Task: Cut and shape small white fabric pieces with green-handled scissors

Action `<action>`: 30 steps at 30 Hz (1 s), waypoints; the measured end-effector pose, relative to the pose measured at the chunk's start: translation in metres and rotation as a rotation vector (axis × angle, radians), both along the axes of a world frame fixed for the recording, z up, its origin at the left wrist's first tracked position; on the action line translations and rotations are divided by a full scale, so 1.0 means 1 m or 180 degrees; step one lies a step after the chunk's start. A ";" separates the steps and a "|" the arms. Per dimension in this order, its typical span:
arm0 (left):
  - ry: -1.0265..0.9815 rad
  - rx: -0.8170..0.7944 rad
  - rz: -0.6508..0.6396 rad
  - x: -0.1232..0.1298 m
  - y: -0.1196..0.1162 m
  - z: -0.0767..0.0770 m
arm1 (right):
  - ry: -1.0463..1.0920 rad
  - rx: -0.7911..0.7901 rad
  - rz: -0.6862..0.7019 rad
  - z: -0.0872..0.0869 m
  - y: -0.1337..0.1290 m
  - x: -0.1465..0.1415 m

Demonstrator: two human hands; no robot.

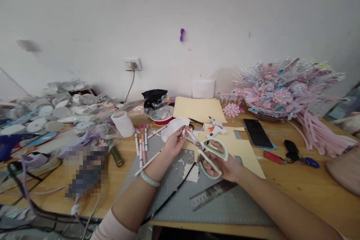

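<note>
My left hand [174,143] is closed in a pinch around a small white piece [184,132], possibly paper; the fingers partly cover it. My right hand [229,168] grips scissors [194,141] with pale green handles, fingers through the loops. The blades are parted and point left, close to the left fingertips. Below the hands, a cream paper scrap [191,173] with a jagged edge lies on the grey cutting mat [165,210]. A white sheet [170,129] sits behind my left hand. Just beyond the scissors rests a white glue gun [217,131].
A steel ruler [209,195] and a black cord [171,196] lie on the mat. Several markers [143,148] are left, near a white cup [123,124]. Cream card [198,108], a phone [257,133], keys [291,150] and a pink beaded headdress [281,90] stand behind and right.
</note>
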State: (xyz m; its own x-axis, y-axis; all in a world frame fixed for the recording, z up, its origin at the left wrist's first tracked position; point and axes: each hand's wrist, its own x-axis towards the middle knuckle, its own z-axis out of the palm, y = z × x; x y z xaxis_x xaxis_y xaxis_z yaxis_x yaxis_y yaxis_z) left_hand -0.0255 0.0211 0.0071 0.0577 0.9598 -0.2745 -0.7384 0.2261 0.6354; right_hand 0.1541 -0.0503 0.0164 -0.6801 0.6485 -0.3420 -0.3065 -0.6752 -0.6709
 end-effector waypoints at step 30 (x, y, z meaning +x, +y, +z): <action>0.0173 0.0127 -0.0413 0.015 -0.020 0.013 | 0.0050 0.0035 -0.0183 -0.001 -0.001 -0.003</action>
